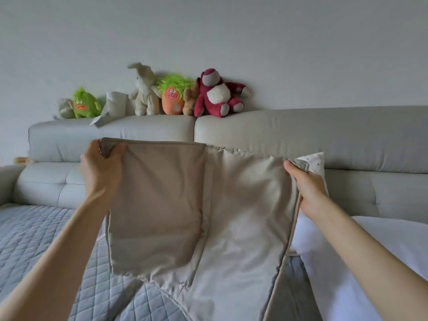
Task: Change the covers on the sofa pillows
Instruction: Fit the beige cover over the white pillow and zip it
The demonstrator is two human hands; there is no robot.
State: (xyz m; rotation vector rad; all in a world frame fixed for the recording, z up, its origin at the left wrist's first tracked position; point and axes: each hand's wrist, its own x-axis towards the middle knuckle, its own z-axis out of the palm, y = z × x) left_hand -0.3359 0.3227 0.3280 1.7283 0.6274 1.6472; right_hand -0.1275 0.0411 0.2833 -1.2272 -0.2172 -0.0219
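Beige pillow cover (pixel 231 205) hung flat over the quilted sofa seat (pixel 34 239), with no pillow showing inside it. The left hand (pixel 99 167) pinched its top left corner. The right hand (pixel 305 188) gripped its right edge, beside a white pillow (pixel 342 262).

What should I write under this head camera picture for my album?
Both hands, left and right, hold up a beige pillow cover by its top corners before a sofa lined with plush toys.

A home living room: a long pale sofa (pixel 301 126) stands against a plain wall, with stuffed toys (pixel 217 93) lined along its back and a quilted throw (pixel 34 239) on the seat.
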